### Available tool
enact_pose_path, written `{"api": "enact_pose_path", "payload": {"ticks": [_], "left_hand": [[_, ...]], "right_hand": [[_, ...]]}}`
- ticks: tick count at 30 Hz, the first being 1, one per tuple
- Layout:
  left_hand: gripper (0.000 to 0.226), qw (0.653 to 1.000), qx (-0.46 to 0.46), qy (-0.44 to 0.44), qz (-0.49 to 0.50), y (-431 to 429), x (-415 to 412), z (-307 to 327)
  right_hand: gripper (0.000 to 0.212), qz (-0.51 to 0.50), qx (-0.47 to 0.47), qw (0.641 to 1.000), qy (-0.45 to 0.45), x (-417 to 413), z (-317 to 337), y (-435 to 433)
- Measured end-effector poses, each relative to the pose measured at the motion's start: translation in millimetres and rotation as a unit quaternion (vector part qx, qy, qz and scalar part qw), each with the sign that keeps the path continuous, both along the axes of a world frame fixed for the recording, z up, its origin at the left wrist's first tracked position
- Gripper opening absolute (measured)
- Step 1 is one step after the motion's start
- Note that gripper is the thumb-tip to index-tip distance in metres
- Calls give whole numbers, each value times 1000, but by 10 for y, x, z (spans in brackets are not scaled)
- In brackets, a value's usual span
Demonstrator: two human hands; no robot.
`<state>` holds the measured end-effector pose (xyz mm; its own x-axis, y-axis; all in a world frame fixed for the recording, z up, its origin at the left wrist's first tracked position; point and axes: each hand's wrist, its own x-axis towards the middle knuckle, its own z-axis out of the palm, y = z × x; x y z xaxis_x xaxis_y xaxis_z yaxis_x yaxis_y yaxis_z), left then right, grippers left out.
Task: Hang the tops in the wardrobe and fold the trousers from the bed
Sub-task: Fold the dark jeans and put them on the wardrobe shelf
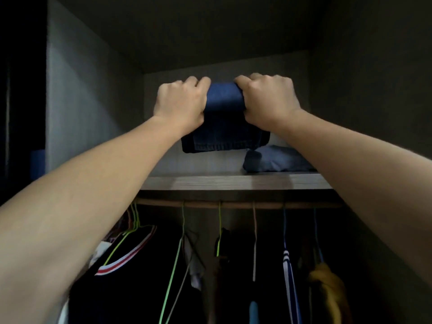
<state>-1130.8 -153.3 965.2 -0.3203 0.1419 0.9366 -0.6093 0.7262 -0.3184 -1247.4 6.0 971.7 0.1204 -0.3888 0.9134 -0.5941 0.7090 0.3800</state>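
While gripped at both ends, folded jeans (224, 129) hang above shelf (233, 182).
Left hand (180, 102), right hand (268, 99): fingers curled round top fold; paler denim (278, 160) at shelf's right end.

**No legible text**

No words, brands, nos. or signs readable anywhere. On the folded trousers (223, 134) only stitching shows, no printed tag. The wardrobe (93, 101) is dim inside, and the hung tops (121, 265) are too dark/blurred to tell.
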Motion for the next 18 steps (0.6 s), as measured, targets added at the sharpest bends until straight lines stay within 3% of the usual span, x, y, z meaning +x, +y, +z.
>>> {"api": "enact_pose_path", "payload": {"ticks": [7, 14, 16, 18], "left_hand": [[52, 999, -22, 6, -45, -767, -545, 211], [55, 993, -4, 63, -103, -1512, -994, 528], [63, 994, 27, 20, -107, -1650, -1122, 422], [74, 981, 109, -127, -99, -1795, -1321, 194]], "right_hand": [[43, -45, 14, 999, -23, -328, 244, -646], [52, -85, -35, 995, -26, -539, 523, -1407], [57, -83, -34, 994, -70, -679, 391, -1578], [64, -103, 44, 975, -191, -890, 146, -1724]]}}
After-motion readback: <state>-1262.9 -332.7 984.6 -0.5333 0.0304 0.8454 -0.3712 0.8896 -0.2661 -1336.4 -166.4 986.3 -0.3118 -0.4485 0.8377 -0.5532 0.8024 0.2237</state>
